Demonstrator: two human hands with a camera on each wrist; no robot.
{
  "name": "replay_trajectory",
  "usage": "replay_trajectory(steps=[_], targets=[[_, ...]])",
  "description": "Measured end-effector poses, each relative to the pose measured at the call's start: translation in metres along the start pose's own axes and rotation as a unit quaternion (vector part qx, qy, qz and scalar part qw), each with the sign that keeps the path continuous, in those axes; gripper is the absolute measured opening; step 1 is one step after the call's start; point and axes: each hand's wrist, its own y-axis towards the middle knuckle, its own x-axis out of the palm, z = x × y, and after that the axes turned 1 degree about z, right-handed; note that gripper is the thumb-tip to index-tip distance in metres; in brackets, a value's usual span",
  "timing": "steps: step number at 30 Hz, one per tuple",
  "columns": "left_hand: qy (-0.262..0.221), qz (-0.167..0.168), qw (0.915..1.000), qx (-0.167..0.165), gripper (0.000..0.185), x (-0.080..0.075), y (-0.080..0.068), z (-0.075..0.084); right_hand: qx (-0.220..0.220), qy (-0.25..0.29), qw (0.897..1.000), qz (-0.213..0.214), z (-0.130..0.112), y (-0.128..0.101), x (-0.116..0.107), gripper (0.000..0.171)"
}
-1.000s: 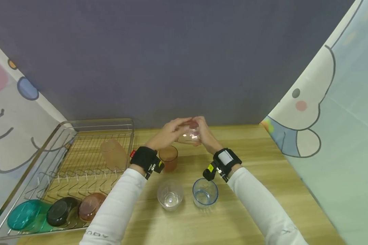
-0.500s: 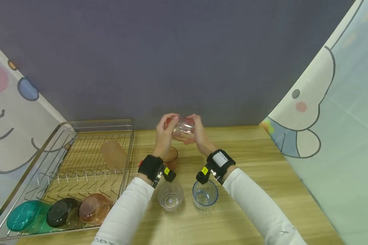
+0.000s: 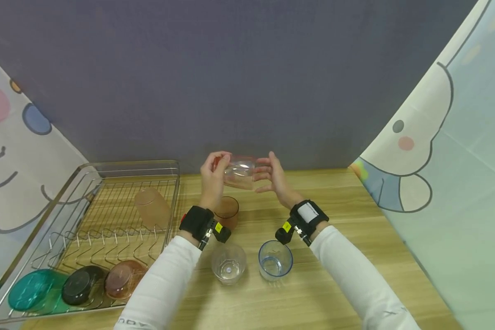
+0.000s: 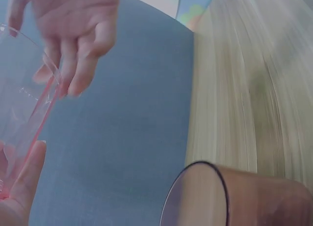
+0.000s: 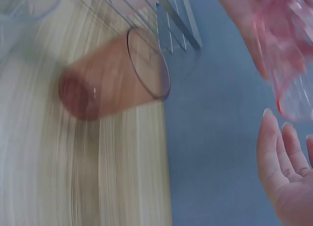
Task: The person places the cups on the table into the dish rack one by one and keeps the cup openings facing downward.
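A clear pink-tinted cup [image 3: 240,174] lies sideways in the air near the back of the table. My left hand [image 3: 212,179] grips it round its left end, thumb on the near side. At the other end is my right hand [image 3: 277,178], fingers spread beside the cup's rim; in the right wrist view its fingertips [image 5: 267,119] appear just short of that rim. Below the hands, an amber-brown cup [image 3: 228,213] stands upright on the table. Nearer to me stand a clear cup [image 3: 228,264] and a blue-rimmed clear cup [image 3: 275,260], side by side.
On the left, a wire dish rack [image 3: 125,172] holds a frosted peach cup [image 3: 152,208]. Along its front lie a teal cup [image 3: 33,291], a black cup [image 3: 82,286] and a brownish-pink cup [image 3: 123,279]. A dark panel [image 3: 239,82] closes the table's back.
Both hands were holding the pink cup; my right hand has let go and its fingers have spread. The cup, tilted and more covered earlier, has shifted left with my left hand.
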Motion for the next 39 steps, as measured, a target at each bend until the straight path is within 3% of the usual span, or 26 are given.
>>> replay_trajectory(steps=[13,19,27,30,37,39], targets=[[0.031,-0.003,0.9995,0.000,0.023,-0.017,0.005,0.002,-0.010,-0.076,0.997,0.002,0.008,-0.001,-0.034,0.070],[0.061,0.009,0.9981,0.009,0.022,-0.023,0.009,0.012,-0.011,-0.133,0.991,0.010,0.009,0.003,-0.044,0.070],[0.183,0.004,0.9827,0.027,0.026,-0.042,0.019,0.035,0.001,-0.259,0.966,0.017,-0.001,0.007,-0.052,0.072],[0.213,0.004,0.9769,0.010,0.027,-0.051,0.021,0.041,-0.001,-0.292,0.956,0.016,-0.003,0.009,-0.053,0.072],[0.261,0.049,0.9641,-0.011,0.038,-0.080,0.041,0.031,0.015,-0.331,0.943,0.013,-0.012,0.013,-0.048,0.075],[0.266,0.060,0.9620,-0.010,0.039,-0.087,0.044,0.036,0.020,-0.342,0.939,0.005,-0.013,0.014,-0.042,0.077]])
